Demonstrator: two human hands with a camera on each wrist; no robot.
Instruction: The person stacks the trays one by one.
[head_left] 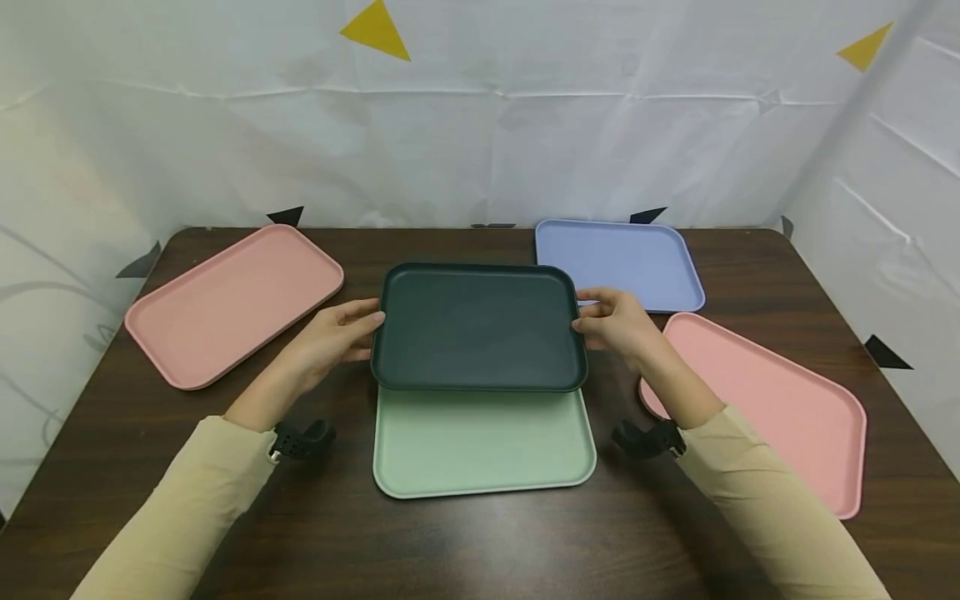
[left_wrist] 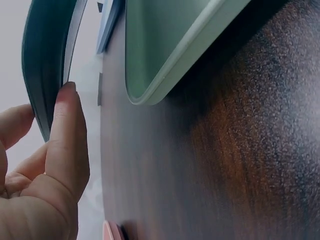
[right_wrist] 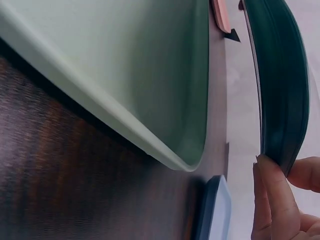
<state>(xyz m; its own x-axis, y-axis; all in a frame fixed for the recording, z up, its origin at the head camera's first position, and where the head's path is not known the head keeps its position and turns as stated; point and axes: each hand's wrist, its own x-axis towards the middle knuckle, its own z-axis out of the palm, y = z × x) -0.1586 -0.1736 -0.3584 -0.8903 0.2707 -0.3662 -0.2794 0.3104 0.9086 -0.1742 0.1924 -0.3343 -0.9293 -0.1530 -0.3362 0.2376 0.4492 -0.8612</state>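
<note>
A dark green rectangular tray (head_left: 480,329) is held up level between the two hands. My left hand (head_left: 337,337) pinches its left short edge, thumb on top and fingers beneath. At the opposite short edge, my right hand (head_left: 618,325) grips the rim in the same manner. Below lies a light green tray (head_left: 483,446) on the table, its rear part covered by the dark one in the head view. Both wrist views show a gap between the dark tray (left_wrist: 47,55) and the light green tray (right_wrist: 115,60), so the two are apart.
A pink tray (head_left: 236,304) lies slanted at the left on the dark wooden table (head_left: 480,546). A blue tray (head_left: 618,262) sits at the back right. Another pink tray (head_left: 780,408) is at the right, partly behind the right forearm. White sheeting (head_left: 487,150) hangs behind the table.
</note>
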